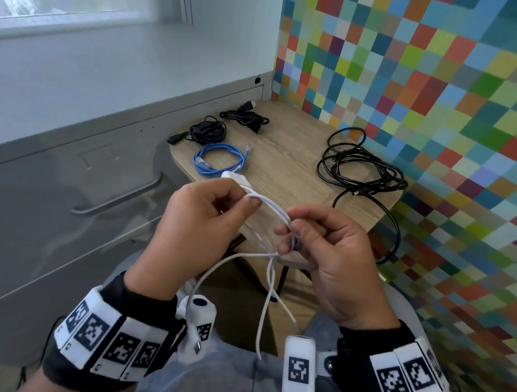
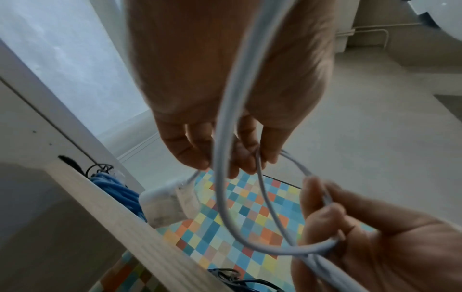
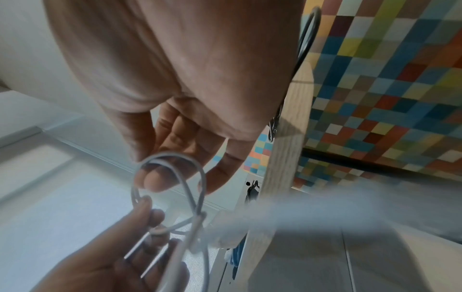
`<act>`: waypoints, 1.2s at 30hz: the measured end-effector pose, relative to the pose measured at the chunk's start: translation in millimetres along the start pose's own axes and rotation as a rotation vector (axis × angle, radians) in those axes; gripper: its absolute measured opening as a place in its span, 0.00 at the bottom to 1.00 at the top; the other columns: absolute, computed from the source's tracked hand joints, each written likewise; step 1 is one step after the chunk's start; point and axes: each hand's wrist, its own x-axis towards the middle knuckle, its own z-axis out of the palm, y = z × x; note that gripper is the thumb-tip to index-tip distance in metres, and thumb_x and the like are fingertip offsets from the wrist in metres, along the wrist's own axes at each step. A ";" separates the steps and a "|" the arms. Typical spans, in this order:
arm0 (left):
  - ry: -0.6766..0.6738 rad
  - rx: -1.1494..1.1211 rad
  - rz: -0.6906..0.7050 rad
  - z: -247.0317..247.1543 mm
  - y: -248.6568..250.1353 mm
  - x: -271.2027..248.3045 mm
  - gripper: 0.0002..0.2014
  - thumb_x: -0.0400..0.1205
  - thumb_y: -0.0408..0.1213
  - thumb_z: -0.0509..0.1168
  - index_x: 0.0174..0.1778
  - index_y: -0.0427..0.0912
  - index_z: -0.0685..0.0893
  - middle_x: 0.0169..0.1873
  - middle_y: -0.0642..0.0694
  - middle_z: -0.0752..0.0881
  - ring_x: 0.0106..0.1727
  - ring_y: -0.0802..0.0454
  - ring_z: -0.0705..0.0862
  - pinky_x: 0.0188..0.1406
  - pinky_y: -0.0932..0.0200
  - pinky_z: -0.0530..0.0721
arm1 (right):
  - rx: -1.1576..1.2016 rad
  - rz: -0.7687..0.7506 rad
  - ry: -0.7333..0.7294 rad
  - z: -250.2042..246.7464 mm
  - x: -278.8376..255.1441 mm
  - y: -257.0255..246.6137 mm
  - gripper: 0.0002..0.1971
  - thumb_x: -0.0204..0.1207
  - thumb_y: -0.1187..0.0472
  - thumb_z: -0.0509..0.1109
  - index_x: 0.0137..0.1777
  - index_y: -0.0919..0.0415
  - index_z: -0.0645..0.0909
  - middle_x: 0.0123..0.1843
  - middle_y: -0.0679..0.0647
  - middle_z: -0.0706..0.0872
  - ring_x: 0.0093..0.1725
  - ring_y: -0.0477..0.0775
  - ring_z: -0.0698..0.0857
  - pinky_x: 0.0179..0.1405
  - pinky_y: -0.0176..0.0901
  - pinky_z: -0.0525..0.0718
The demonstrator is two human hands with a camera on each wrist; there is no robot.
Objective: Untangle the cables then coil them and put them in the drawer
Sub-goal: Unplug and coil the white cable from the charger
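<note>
White cable [image 1: 270, 205] betw. both hands' fingers [image 1: 251, 204]; drawer [image 1: 62, 183] shut.

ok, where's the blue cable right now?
In the head view the blue cable lies coiled on the wooden table, on its left part, in front of two black bundles and just behind the white adapter block, untouched by either hand.

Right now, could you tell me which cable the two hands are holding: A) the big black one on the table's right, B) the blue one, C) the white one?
C: both the left hand and right hand pinch loops of the white cable.
</note>
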 end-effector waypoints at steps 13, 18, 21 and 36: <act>-0.121 -0.289 -0.187 -10.9 7.1 3.1 0.09 0.74 0.28 0.67 0.36 0.46 0.90 0.32 0.39 0.91 0.42 0.26 0.86 0.54 0.27 0.85 | -0.345 0.003 0.102 -7.6 2.3 -0.2 0.12 0.76 0.74 0.78 0.49 0.56 0.93 0.43 0.59 0.95 0.42 0.53 0.94 0.44 0.38 0.90; -0.176 -0.409 -0.144 -14.5 12.5 -0.8 0.09 0.79 0.43 0.73 0.35 0.44 0.90 0.27 0.36 0.88 0.33 0.43 0.85 0.42 0.53 0.83 | -0.413 -0.099 0.161 -4.5 3.0 0.3 0.13 0.75 0.72 0.80 0.48 0.51 0.93 0.42 0.52 0.95 0.42 0.47 0.93 0.45 0.36 0.89; -0.267 -0.048 -0.112 -8.8 13.8 0.1 0.10 0.82 0.52 0.73 0.40 0.52 0.91 0.25 0.45 0.89 0.24 0.55 0.84 0.31 0.66 0.78 | -0.429 -0.098 0.205 -7.2 2.4 1.3 0.10 0.76 0.71 0.80 0.49 0.54 0.93 0.44 0.51 0.95 0.43 0.46 0.92 0.45 0.37 0.89; -0.223 -0.407 -0.186 -24.7 -10.5 8.4 0.15 0.90 0.44 0.62 0.45 0.44 0.91 0.16 0.42 0.72 0.19 0.45 0.75 0.27 0.57 0.78 | 0.002 0.004 0.393 -35.0 14.0 0.8 0.12 0.86 0.74 0.64 0.46 0.59 0.82 0.37 0.56 0.84 0.39 0.56 0.85 0.39 0.51 0.87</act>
